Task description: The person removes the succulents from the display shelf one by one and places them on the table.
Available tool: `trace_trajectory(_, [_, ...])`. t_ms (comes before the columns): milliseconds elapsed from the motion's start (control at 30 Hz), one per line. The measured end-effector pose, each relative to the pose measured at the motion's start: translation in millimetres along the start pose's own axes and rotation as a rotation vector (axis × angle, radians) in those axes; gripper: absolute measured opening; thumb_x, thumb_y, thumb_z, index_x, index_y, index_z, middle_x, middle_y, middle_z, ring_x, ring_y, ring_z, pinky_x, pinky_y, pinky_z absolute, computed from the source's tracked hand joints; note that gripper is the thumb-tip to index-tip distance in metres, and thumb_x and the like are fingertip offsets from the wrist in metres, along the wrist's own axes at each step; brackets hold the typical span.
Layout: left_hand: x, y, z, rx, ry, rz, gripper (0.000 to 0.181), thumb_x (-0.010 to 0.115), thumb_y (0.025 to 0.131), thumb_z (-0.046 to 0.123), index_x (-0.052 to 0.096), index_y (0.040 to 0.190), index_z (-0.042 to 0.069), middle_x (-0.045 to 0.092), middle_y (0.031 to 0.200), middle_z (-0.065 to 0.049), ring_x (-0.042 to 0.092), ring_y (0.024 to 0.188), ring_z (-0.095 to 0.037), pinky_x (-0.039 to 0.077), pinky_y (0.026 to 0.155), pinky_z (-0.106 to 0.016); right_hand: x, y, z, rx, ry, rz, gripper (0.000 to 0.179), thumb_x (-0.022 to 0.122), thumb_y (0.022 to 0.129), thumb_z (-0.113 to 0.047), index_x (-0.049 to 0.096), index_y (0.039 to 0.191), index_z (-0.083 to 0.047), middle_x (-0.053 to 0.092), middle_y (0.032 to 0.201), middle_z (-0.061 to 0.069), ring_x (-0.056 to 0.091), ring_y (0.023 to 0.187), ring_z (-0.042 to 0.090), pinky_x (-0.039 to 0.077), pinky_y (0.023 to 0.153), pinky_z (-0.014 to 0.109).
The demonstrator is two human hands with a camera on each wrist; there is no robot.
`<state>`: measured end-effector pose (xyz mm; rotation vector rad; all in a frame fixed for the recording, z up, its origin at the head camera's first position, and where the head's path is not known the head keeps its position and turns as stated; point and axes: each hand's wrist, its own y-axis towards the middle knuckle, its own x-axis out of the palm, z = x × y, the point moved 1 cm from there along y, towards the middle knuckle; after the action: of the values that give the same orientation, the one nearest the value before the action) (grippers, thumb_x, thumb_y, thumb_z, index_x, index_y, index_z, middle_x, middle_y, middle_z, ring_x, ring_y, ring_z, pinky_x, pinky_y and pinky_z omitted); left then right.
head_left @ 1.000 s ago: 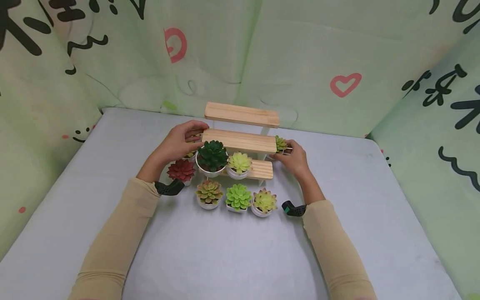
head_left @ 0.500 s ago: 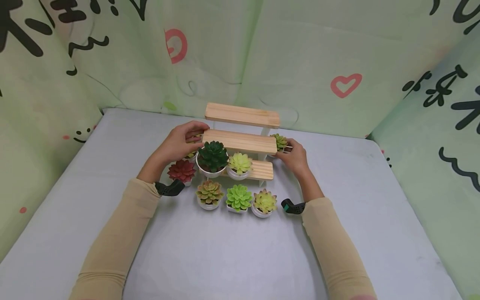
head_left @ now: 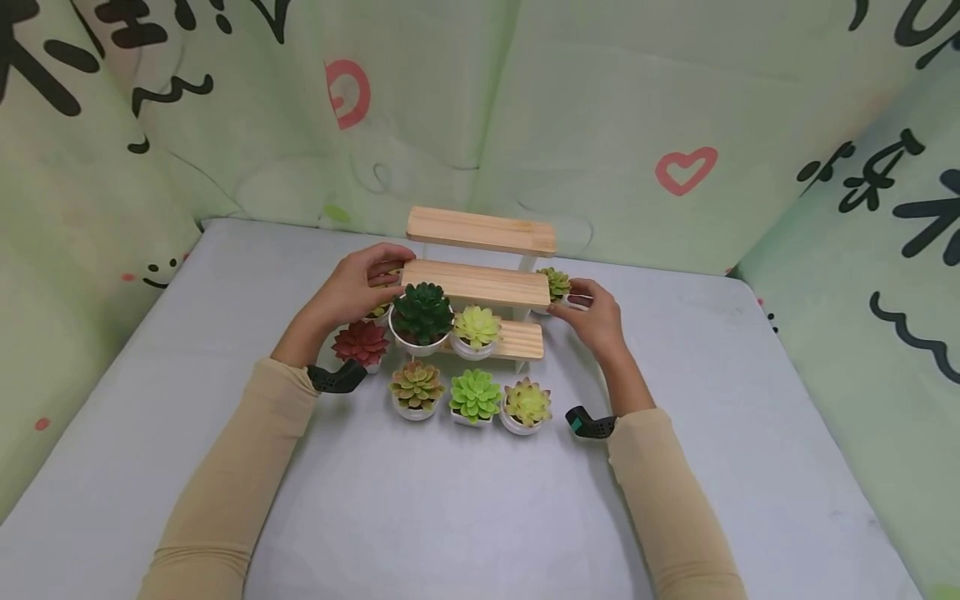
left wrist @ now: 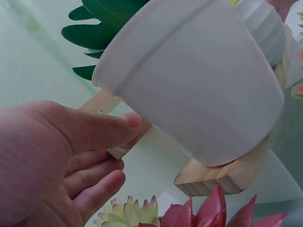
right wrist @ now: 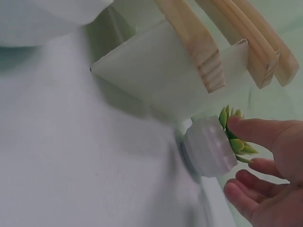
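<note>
A three-tier wooden shelf stand (head_left: 480,283) with white supports stands toward the back of the table. My left hand (head_left: 363,283) grips the left end of its middle board, thumb at the front edge and fingers behind. Beside the right end my right hand (head_left: 596,317) holds nothing, its fingers spread and loosely bent. Close to that hand is a small green succulent in a ribbed white pot (right wrist: 208,146), the thumb overlapping its leaves. A dark green succulent (head_left: 422,312) and a yellow-green succulent (head_left: 477,327) stand in white pots on the lowest board.
In front of the stand is a row of potted succulents: a brownish one (head_left: 416,383), a bright green one (head_left: 475,396) and a yellowish one (head_left: 527,402). A red succulent (head_left: 360,342) sits by my left wrist. A green printed curtain (head_left: 585,125) hangs behind.
My right hand has drawn slightly to the right, away from the small succulent at the stand's right end. My left hand keeps its place, and the stand stays put.
</note>
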<state>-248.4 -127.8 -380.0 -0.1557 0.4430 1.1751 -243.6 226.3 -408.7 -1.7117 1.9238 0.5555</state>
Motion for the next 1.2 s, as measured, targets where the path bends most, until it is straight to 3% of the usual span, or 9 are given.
trace_trajectory(100, [-0.3,-0.7,-0.1,-0.006,0.004,0.002,0.045,0.062,0.085,0.003,0.049,0.127,0.012,0.049,0.133,-0.009,0.049,0.123,-0.023,0.045,0.1,-0.035,0.8,-2.0,1.8,-0.008,0.028,0.018,0.064,0.072,0.078,-0.028,0.044,0.133,-0.009,0.047,0.132,0.014,0.048,0.121,0.028,0.046,0.098,0.038])
trace_trajectory(400, [-0.8,-1.8,0.7,-0.01,0.004,0.003,0.045,0.062,0.084,0.003,0.049,0.127,0.011,0.049,0.133,-0.009,0.049,0.123,-0.023,0.045,0.099,-0.035,12.4,27.5,59.1,-0.078,0.024,0.129,0.071,0.072,0.067,-0.055,0.049,0.127,-0.026,0.052,0.125,-0.002,0.053,0.113,0.013,0.049,0.093,0.03])
trace_trajectory(533, [-0.8,-2.2,1.0,-0.006,0.004,0.002,0.045,0.062,0.084,0.003,0.049,0.127,0.011,0.049,0.133,-0.009,0.049,0.123,-0.023,0.045,0.1,-0.035,4.9,13.5,43.0,-0.077,0.103,0.095,0.064,0.074,0.07,-0.047,0.052,0.125,-0.021,0.054,0.124,0.0,0.053,0.113,0.015,0.048,0.095,0.028])
trace_trajectory(800, [-1.3,-1.9,-0.8,-0.007,0.004,0.002,0.045,0.062,0.085,0.003,0.049,0.127,0.011,0.049,0.133,-0.009,0.049,0.123,-0.023,0.045,0.1,-0.035,-10.0,-34.0,-20.0,-0.093,0.149,0.054,0.061,0.073,0.075,-0.036,0.052,0.124,-0.007,0.053,0.125,0.012,0.051,0.116,0.025,0.045,0.1,0.034])
trace_trajectory(1033, [-1.8,-1.4,1.6,-0.005,0.007,0.002,0.045,0.061,0.085,0.003,0.049,0.127,0.011,0.049,0.133,-0.009,0.048,0.124,-0.023,0.045,0.1,-0.035,-14.8,-45.0,-35.9,-0.148,0.156,0.011,0.055,0.07,0.08,-0.031,0.052,0.124,-0.005,0.054,0.124,0.013,0.052,0.115,0.026,0.046,0.098,0.036])
trace_trajectory(1200, [-1.4,0.3,4.0,0.002,0.008,-0.003,0.044,0.061,0.085,0.003,0.049,0.127,0.011,0.049,0.133,-0.009,0.048,0.124,-0.022,0.045,0.1,-0.034,-15.7,-49.4,-40.1,-0.179,0.186,-0.018,0.052,0.07,0.08,-0.028,0.052,0.123,-0.004,0.055,0.122,0.014,0.054,0.113,0.022,0.047,0.097,0.03])
